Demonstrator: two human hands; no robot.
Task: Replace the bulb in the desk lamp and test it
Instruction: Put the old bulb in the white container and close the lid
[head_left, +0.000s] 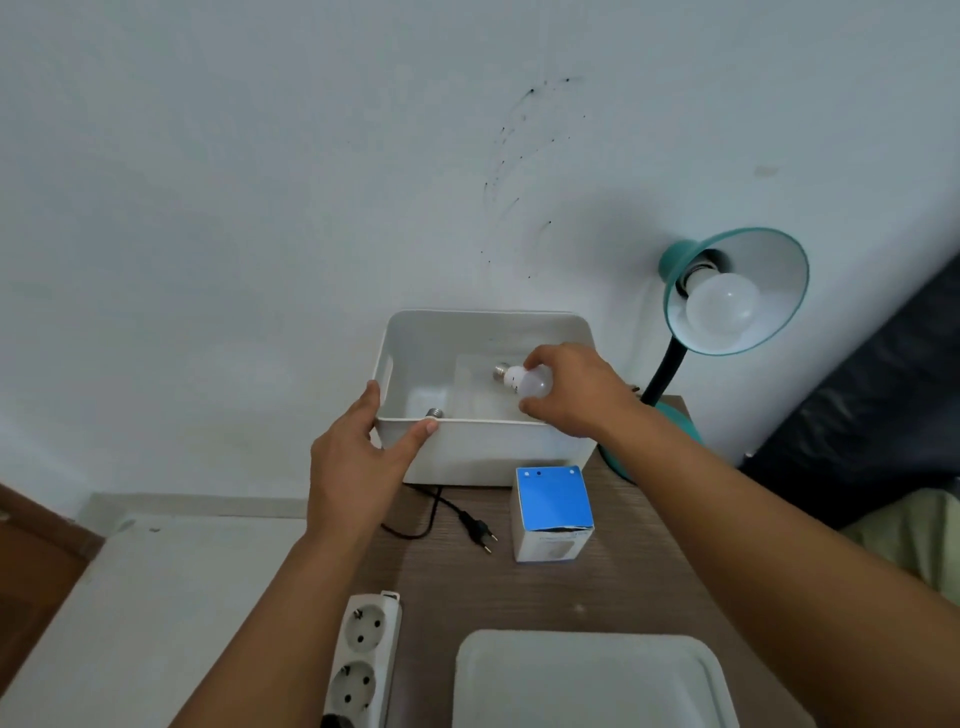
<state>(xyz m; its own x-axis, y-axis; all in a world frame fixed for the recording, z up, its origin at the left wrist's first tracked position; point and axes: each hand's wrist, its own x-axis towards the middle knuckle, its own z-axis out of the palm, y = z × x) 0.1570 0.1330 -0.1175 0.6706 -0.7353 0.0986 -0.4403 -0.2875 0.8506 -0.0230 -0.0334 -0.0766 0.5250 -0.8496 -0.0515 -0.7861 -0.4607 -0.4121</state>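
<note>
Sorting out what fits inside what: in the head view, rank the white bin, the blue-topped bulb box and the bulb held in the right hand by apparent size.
1. White bin
2. Bulb box
3. Held bulb, partly hidden by the right hand

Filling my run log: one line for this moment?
right hand holds white bulb in white plastic bin | left hand grips bin corner | plug unplugged

The white lid (592, 680) at six o'clock and the power strip (363, 662) at seven are cut off by the bottom edge; the box wall hides all but the screw base of a second bulb (435, 412). The right hand (576, 389) covers much of the held bulb (524, 380).
</note>
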